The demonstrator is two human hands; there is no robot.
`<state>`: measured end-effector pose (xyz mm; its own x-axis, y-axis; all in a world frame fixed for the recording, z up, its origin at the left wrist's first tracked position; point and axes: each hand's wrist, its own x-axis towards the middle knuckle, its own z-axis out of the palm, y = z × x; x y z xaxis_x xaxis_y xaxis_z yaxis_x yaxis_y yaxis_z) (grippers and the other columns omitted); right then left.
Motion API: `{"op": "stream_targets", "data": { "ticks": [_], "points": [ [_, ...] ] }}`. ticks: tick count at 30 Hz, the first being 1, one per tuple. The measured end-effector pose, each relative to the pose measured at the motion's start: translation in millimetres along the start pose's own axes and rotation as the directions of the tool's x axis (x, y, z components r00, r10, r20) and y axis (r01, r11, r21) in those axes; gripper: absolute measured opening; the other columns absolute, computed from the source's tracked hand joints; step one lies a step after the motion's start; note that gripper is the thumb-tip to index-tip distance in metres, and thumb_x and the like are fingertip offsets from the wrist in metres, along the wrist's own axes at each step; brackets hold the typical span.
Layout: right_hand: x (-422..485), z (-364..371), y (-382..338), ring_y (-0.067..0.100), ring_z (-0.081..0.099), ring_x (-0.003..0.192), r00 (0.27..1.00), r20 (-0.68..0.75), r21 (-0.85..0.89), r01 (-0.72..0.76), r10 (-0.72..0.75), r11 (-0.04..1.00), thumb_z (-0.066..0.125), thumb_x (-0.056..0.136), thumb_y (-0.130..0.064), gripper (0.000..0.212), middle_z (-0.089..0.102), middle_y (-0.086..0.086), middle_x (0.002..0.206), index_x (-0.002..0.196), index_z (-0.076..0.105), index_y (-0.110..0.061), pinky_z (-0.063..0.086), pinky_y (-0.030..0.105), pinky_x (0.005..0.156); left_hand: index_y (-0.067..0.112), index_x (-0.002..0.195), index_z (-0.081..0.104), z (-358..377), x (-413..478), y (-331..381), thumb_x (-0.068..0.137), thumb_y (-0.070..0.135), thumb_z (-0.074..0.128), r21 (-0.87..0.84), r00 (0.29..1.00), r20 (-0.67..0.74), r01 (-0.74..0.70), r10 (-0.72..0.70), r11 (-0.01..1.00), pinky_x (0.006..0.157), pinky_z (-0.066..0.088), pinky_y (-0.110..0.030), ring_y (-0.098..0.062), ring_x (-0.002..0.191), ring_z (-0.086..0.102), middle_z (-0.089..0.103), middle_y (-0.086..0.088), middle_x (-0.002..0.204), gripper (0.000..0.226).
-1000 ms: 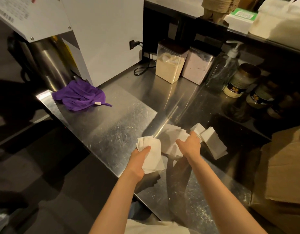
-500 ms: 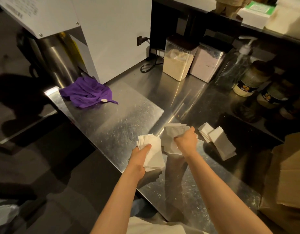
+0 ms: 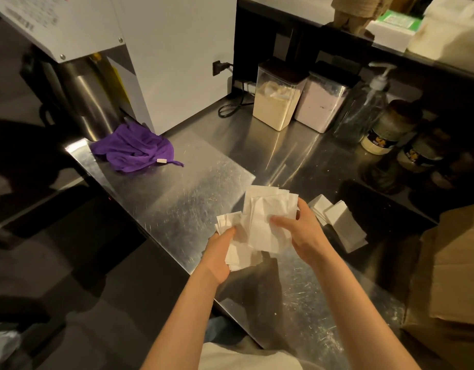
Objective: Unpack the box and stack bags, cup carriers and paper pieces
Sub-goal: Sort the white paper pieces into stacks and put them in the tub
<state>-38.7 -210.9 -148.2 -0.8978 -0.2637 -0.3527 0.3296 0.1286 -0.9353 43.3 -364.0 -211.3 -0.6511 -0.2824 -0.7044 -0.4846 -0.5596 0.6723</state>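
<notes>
The left hand grips a paper stack over the bench. The right hand's fingers pinch a loose sheaf against it. Further right a small pile lies ungathered, so the stacking seems roughly midway.

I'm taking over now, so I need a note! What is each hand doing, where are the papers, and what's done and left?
Left hand grips a small paper stack.
Right hand grips a looser paper bunch, overlapping that stack.
Another paper pile lies on the counter, right of the hands.
Done: two bunches gathered.
Left: probably merge them, then add the counter pile.
</notes>
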Motion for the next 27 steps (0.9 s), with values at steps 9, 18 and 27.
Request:
{"op": "stream_targets", "data": {
  "ticks": [9, 18, 27],
  "points": [
    [-14, -15, -39, 0.018, 0.060, 0.105, 0.996, 0.006, 0.107, 0.089, -0.090, 0.990, 0.072, 0.080, -0.005, 0.058, 0.059, -0.005, 0.119, 0.129, 0.047, -0.024, 0.054, 0.031, 0.072, 0.017, 0.131, 0.054, -7, -9, 7, 0.098, 0.029, 0.056, -0.109, 1.000, 0.020, 0.003, -0.001, 0.994, 0.071, 0.054, -0.037, -0.031, 0.100, 0.061, 0.064, -0.016, 0.119, 0.035],
    [-24, 20, -8, 0.011, 0.063, 0.098, 0.983, 0.173, -0.165, 0.091, -0.062, 0.982, 0.072, 0.080, -0.008, 0.050, 0.064, -0.005, 0.111, 0.122, 0.050, -0.023, 0.053, 0.020, 0.066, 0.023, 0.124, 0.062, 7, -32, 22, 0.100, 0.052, 0.039, -0.210, 0.945, 0.312, -0.027, 0.093, 0.977, 0.089, 0.055, -0.043, -0.027, 0.109, 0.066, 0.071, -0.007, 0.115, 0.044],
    [-19, 20, -1, 0.018, 0.054, 0.100, 0.999, -0.016, -0.124, -0.045, 0.043, 0.991, 0.055, 0.095, -0.030, 0.047, 0.052, -0.001, 0.113, 0.136, 0.039, -0.013, 0.044, 0.032, 0.081, 0.015, 0.114, 0.065, 10, -37, 16, 0.094, 0.019, 0.061, -0.173, 0.960, 0.253, -0.078, 0.121, 0.982, 0.081, 0.056, -0.044, -0.025, 0.094, 0.069, 0.073, -0.009, 0.106, 0.020]
  ]
}}
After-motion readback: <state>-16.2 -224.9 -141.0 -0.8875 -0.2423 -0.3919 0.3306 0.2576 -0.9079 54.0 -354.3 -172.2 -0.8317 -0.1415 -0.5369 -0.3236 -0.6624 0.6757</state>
